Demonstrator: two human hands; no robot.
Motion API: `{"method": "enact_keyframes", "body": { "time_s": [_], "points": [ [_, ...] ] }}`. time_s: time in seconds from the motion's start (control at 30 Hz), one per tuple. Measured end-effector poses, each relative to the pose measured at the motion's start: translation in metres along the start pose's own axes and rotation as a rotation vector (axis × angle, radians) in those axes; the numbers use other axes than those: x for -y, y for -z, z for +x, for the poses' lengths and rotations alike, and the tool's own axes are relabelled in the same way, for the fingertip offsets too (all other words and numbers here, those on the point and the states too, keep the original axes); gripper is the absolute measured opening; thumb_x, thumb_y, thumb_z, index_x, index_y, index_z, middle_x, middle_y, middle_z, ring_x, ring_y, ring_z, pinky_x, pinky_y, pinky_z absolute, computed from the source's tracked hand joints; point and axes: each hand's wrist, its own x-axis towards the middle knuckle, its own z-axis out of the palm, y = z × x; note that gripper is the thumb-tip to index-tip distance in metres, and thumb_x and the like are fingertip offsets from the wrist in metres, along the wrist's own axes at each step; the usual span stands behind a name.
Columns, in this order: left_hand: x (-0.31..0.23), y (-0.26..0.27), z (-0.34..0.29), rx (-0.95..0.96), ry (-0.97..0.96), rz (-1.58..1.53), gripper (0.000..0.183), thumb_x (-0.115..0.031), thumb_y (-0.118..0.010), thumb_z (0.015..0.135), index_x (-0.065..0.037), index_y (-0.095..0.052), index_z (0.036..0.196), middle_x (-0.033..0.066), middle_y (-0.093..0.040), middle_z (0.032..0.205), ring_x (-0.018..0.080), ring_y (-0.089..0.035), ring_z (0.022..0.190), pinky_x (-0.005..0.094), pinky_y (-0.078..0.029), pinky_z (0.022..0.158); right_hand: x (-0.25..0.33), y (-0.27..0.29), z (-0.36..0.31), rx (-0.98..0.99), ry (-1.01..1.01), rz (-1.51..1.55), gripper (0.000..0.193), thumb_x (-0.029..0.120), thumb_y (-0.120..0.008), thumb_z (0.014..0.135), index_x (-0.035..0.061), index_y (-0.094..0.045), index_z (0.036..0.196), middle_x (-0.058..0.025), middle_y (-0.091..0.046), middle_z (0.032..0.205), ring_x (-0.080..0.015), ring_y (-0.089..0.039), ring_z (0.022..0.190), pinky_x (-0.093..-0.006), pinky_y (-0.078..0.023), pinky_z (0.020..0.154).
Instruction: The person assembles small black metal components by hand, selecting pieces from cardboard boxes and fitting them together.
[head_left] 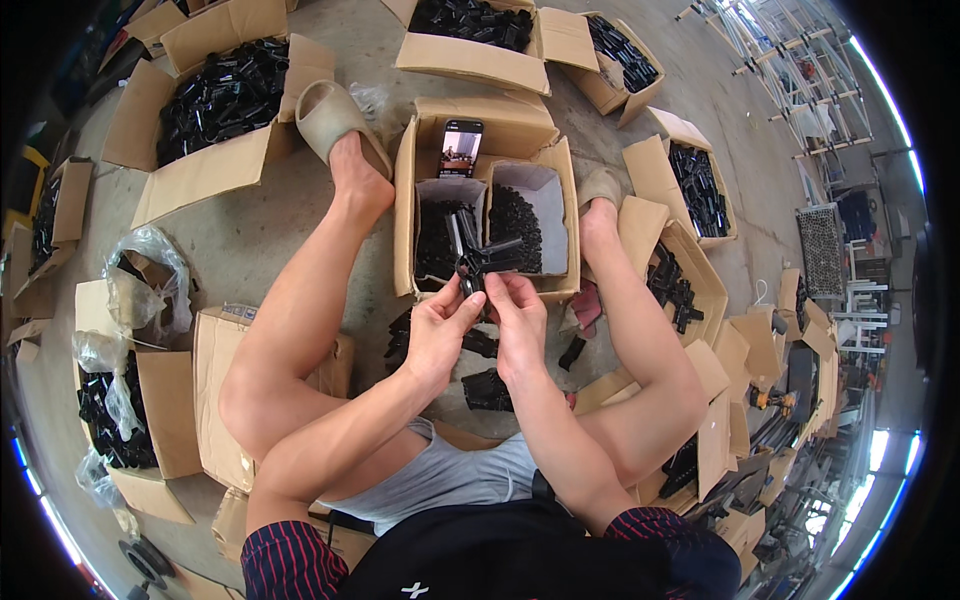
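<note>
Blk connector [478,256] above both grips' fingertips.

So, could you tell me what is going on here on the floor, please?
A person sits on the concrete floor among open cardboard boxes of black plastic parts. Both hands, the left hand and right hand, grip one black multi-armed plastic connector above a divided cardboard box between the feet. A phone with a lit screen leans against that box's back wall.
</note>
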Motion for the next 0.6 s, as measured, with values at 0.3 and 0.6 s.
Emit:
{"method": "enact_keyframes", "body": {
  "time_s": [0.3,0.6],
  "points": [
    [0.005,-0.004,-0.005,0.09,0.183,0.127,0.033,-0.016,-0.068,0.097,-0.01,-0.065,0.129,-0.0053,-0.069,0.109,0.0048,-0.063,0.098,0.0278,-0.051,0.093,0.037,0.056,0.013,0.127,0.003,-0.169,0.029,0.014,-0.077,0.09,0.0016,-0.065,0.114,-0.0023,-0.07,0.093,-0.0076,-0.063,0.08,-0.0215,-0.046,0.068],
    [0.01,-0.018,-0.007,0.177,0.303,0.242,0.053,-0.025,-0.064,0.1,-0.002,-0.049,0.145,0.0122,-0.066,0.129,0.0168,-0.064,0.117,0.0316,-0.051,0.1,0.084,0.122,0.008,-0.318,0.254,-0.079,0.017,0.009,-0.073,0.091,-0.0013,-0.067,0.103,-0.0032,-0.067,0.086,-0.008,-0.06,0.072,-0.0232,-0.05,0.066]
  ]
}}
